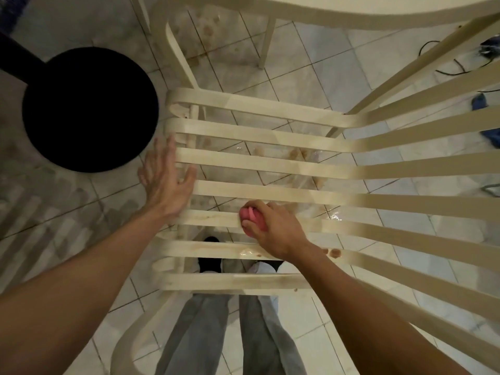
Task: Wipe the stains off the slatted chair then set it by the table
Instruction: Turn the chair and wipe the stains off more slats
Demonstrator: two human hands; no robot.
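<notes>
Two brown stains (332,252) remain at the slatted chair's (270,136) seat rear; right hand (273,231) grips pink cloth (253,216), left hand (165,180) splayed.

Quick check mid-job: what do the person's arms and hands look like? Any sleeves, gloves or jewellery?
The left hand and right hand wear no gloves. No ring, watch or bracelet shows on either. No sleeves are in view: both arms are bare from wrist to the frame's edge, with no visible markings.
</notes>
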